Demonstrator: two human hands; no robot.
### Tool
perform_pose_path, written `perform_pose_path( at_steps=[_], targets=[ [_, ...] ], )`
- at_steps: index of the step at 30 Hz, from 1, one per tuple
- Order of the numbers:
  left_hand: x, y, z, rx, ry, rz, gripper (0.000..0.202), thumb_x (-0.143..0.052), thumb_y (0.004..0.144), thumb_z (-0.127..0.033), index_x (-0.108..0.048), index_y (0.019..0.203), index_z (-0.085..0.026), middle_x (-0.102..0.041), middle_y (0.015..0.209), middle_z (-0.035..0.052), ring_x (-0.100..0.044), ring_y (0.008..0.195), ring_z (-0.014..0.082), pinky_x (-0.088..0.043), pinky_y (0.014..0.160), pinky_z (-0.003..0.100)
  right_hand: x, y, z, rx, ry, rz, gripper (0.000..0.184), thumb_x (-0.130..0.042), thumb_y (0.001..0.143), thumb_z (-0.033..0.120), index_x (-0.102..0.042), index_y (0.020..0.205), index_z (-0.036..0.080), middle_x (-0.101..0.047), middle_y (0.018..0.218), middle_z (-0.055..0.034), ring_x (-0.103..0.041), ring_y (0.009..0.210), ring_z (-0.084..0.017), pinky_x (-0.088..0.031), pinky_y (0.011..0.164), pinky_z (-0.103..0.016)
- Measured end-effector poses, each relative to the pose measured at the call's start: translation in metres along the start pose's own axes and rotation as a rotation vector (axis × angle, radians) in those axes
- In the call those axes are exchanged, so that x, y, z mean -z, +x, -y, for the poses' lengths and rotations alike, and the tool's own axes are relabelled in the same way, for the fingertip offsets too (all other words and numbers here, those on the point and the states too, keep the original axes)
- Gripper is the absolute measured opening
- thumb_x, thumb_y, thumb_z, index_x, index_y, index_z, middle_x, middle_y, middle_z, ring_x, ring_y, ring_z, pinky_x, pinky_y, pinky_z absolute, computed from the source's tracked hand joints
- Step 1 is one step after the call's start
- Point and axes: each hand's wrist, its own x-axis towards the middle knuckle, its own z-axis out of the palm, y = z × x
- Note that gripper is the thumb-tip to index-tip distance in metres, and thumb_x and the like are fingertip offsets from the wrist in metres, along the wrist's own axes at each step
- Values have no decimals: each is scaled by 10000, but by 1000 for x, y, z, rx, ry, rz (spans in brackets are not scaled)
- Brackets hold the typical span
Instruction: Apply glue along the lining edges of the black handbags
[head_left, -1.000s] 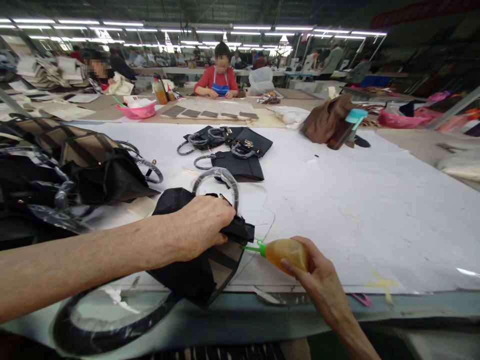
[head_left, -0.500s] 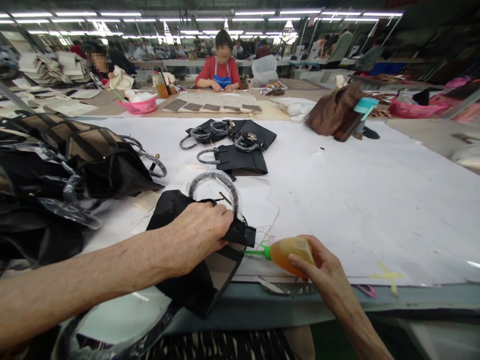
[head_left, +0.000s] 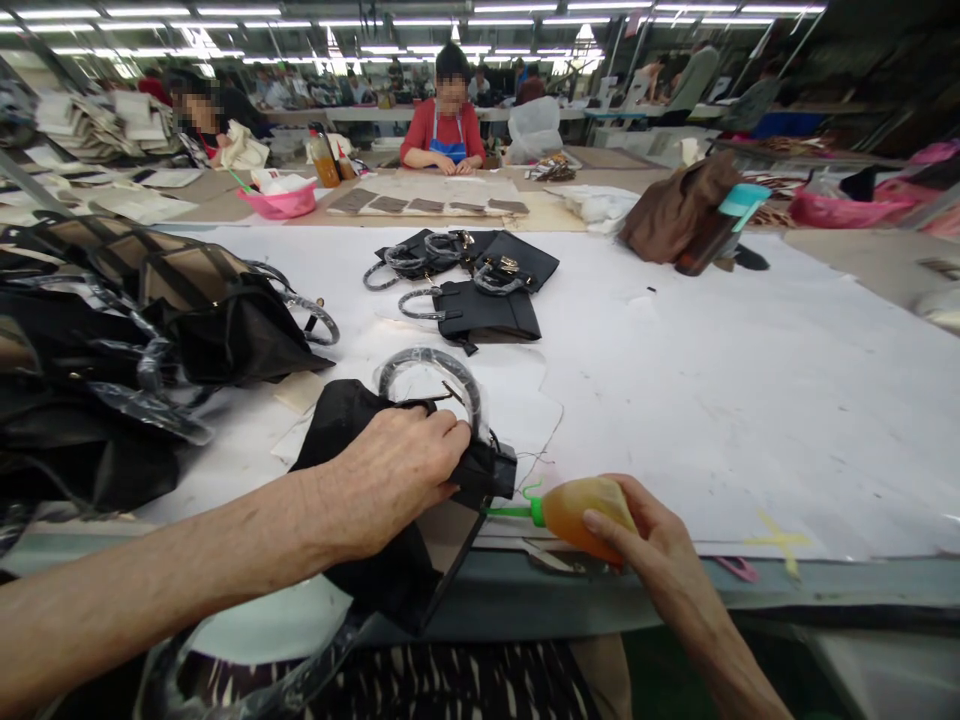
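Presently, a black handbag (head_left: 405, 572) with a tan panel lies at the near edge of the worktable, its lower part overhanging the green-grey border (head_left: 862, 590). One plastic-wrapped handle (head_left: 433, 358) stands up at the bag's far side; a second wrapped handle (head_left: 330, 660) hangs below the table edge. The left hand (head_left: 401, 450) grasps the bag's upper part, fingers curled around it; the fingertips are partly hidden. The right hand (head_left: 652, 525) grips a soft squeeze bottle (head_left: 583, 512) of amber liquid, held on its side. Its green nozzle (head_left: 514, 512) points left at the bag's edge, beside a black tab (head_left: 506, 470); whether the tip makes contact cannot be determined.

A loose dark thread (head_left: 553, 437) lies on the white sheet (head_left: 712, 400) just beyond the bottle. Farther off, a group of small black handbags (head_left: 491, 310) rests on the sheet. To the left, black-and-tan bags (head_left: 202, 300) are heaped together. To the far right, a turquoise-capped bottle (head_left: 709, 240) leans against a brown cloth bundle (head_left: 664, 210). Across the table, a co-worker in a red top (head_left: 466, 130) and blue apron sits near a pink basin (head_left: 281, 203).
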Motion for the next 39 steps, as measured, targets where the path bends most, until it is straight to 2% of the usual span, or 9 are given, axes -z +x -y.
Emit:
perform_pose_path(
  at_steps=[4, 14, 23, 28, 36, 39],
  targets=[
    [-6, -3, 1, -7, 8, -16, 229, -565, 819, -262, -516, 1014, -153, -585, 982, 82, -571, 834, 227, -449, 678, 326, 0, -3, 1, -43, 35, 38, 333, -598, 757, 468, -570, 921, 180, -574, 713, -13, -502, 572, -188, -367, 402, -237],
    [-11, -6, 0, -15, -1, -27, 230, -544, 828, -262, -515, 1027, -151, -582, 1006, 82, -573, 845, 263, -470, 690, 392, -2, -11, 1, -89, 83, 83, 333, -608, 761, 474, -568, 920, 183, -544, 686, -2, -463, 572, -176, -351, 410, -219],
    [-14, -8, 0, -23, 13, -36, 235, -540, 829, -261, -516, 1035, -150, -585, 979, 79, -574, 834, 246, -467, 675, 364, -9, -24, -1, -96, 247, 190, 316, -639, 784, 462, -564, 900, 179, -507, 640, 4, -424, 516, -145, -326, 381, -199],
    [-11, -8, -2, -1, 26, -16, 233, -557, 821, -265, -525, 1019, -146, -592, 971, 77, -577, 831, 242, -467, 672, 354, -12, -30, 2, -116, 274, 165, 354, -664, 749, 477, -559, 901, 175, -512, 629, 3, -418, 497, -138, -312, 363, -183],
    [-16, -10, 1, -53, 29, -93, 212, -531, 833, -248, -523, 1015, -141, -590, 959, 69, -580, 807, 239, -476, 657, 361, -17, -39, 8, -120, 287, 187, 353, -660, 746, 483, -552, 906, 187, -539, 658, -2, -408, 514, -134, -295, 377, -182],
    [-19, -11, 1, -47, 28, -94, 250, -574, 811, -260, -518, 1026, -146, -589, 965, 67, -578, 816, 240, -480, 674, 367, -18, -40, 14, -102, 213, 132, 351, -654, 740, 484, -560, 909, 191, -548, 670, 2, -449, 549, -155, -329, 397, -195]
  ],
)
